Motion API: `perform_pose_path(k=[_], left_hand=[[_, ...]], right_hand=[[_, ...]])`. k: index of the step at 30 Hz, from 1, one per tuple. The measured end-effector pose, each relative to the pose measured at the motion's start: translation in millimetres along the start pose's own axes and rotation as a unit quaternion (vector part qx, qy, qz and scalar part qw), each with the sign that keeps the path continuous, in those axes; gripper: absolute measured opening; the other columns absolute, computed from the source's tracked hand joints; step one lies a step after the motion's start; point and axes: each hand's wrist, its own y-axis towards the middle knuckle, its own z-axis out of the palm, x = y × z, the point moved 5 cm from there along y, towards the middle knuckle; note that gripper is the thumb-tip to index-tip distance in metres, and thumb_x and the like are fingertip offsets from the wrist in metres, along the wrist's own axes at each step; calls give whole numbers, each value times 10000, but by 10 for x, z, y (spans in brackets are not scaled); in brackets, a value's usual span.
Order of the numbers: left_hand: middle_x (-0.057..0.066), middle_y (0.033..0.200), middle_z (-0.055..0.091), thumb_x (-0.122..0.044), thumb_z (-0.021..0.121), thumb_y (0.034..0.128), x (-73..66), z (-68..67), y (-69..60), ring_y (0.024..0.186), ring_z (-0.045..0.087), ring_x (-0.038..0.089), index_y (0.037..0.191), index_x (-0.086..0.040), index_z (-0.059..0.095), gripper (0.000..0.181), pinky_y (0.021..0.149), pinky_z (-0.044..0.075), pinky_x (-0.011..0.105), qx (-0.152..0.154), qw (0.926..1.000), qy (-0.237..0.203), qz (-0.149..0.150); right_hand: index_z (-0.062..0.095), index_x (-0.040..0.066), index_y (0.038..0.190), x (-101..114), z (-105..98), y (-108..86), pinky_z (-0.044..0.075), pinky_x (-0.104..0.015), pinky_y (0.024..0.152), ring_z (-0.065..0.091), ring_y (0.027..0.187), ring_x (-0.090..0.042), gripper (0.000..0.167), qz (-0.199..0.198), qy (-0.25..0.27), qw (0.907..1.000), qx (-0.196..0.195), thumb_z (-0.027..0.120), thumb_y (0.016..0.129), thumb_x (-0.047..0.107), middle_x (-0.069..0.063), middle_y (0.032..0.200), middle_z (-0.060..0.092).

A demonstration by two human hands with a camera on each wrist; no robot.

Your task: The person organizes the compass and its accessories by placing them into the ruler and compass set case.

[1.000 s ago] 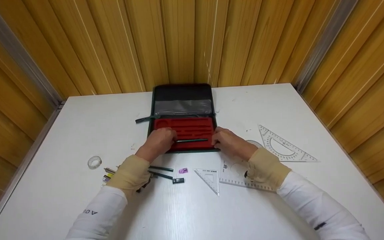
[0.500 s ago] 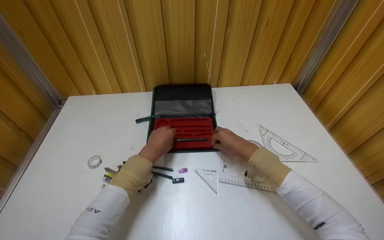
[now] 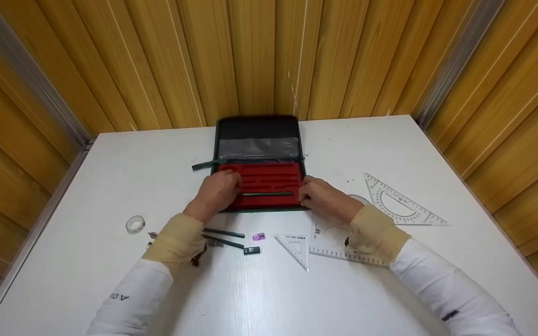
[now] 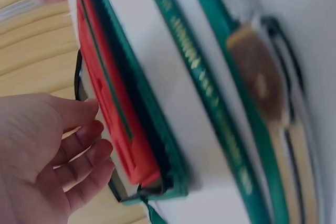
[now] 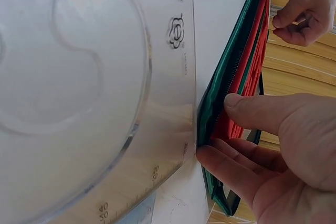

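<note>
A zip case (image 3: 257,127) lies unfolded on the table, its red moulded tray (image 3: 269,202) nearest me. One dark green pencil (image 3: 269,193) rests in a slot of that tray. My left hand (image 3: 217,189) hovers over the tray's left part; in the left wrist view its fingers (image 4: 86,153) are loosely bent and hold nothing, apart from the pencil. At the opposite end, my right hand (image 3: 322,196) grips the case's right edge. The right wrist view shows the thumb (image 5: 252,109) on the red tray and the fingers against the green side (image 5: 223,95).
Two green pencils (image 3: 226,233), a small dark block (image 3: 251,250), a purple piece (image 3: 258,236) and metal tools partly under my left wrist lie in front. A tape roll (image 3: 135,224) is left. Clear set squares (image 3: 402,205) and a ruler template (image 3: 329,242) lie right.
My left hand has shifted a little to the left along the tray, away from the pencil's left end. The right hand keeps its hold on the case edge.
</note>
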Motion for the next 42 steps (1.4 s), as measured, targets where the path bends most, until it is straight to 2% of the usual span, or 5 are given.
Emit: perform_pose_path(k=[7,15,20,30,42], left_hand=[[84,986,715,-129,711,989,79,-272,-102,918,678,244,1041,-74,757,89,825,586,402,-74,9990,-400,182],[67,933,689,-156,738,977,201,-511,-420,807,648,204,1028,-70,753,102,754,588,393,-176,9976,-556,371],[90,973,695,-110,778,937,322,-587,-627,821,677,234,1058,-64,758,132,745,593,412,-449,9974,-413,394],[93,988,713,-64,816,886,460,-439,-995,798,694,237,1094,-65,735,223,700,593,404,-431,9969,-250,606],[22,930,719,-79,820,882,480,-202,-1220,788,655,164,1006,-101,786,131,742,586,364,156,9992,-299,198]], right_hand=[[779,21,935,4,-10,8,554,-352,828,602,942,-219,135,8,-17,10000,-29,682,924,-73,-85,1017,609],[771,18,903,-11,18,2,557,-352,801,603,920,-229,127,-198,-80,9996,-159,689,903,-79,-91,991,609],[772,23,897,-30,4,-17,560,-369,814,614,931,-242,114,-166,-142,9995,-208,702,903,-68,-97,995,615],[771,40,901,-56,-11,-18,556,-367,820,607,931,-227,99,82,-144,9998,-74,715,914,-40,-82,1003,608],[765,30,873,-12,-7,6,552,-378,818,609,927,-242,103,-131,-84,9997,-175,717,906,-54,-89,990,607]])
